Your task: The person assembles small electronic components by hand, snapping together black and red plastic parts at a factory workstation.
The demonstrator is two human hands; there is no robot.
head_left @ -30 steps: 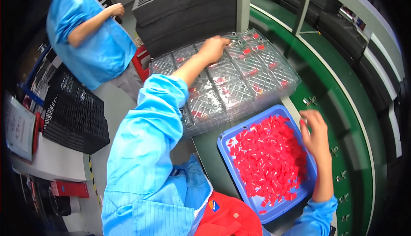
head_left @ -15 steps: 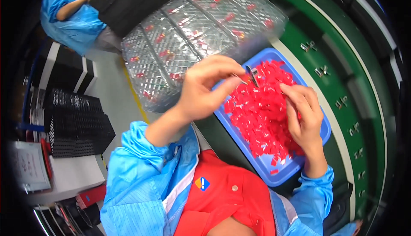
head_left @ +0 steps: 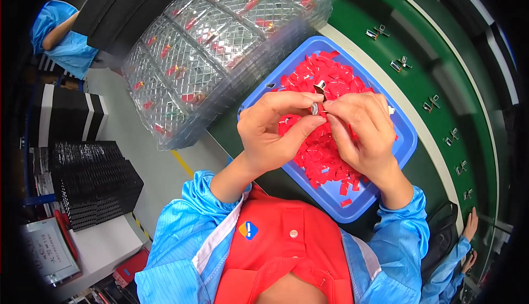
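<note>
My left hand (head_left: 270,130) pinches a small shiny metal part (head_left: 314,108) between thumb and forefinger. My right hand (head_left: 365,130) meets it from the other side, its thumb and forefinger pressed together at the part's edge; what that pinch holds is hidden. Just above the fingertips a small silver and dark piece (head_left: 320,87) shows, and I cannot tell whether it belongs to the same part. Both hands are over a blue plastic tray (head_left: 406,138) heaped with small flat red pieces (head_left: 314,72).
Left of the blue tray is a stack of clear compartmented trays (head_left: 190,47) holding red and metal pieces. Small metal assemblies (head_left: 431,103) lie spaced along a green conveyor belt (head_left: 410,86) at right. Another person's hand (head_left: 470,224) reaches in lower right; a blue-sleeved person (head_left: 55,34) stands far left.
My right hand has come left from the red pieces to meet my left hand at the metal part. The view has shifted, and the person at far left sits nearer the rim.
</note>
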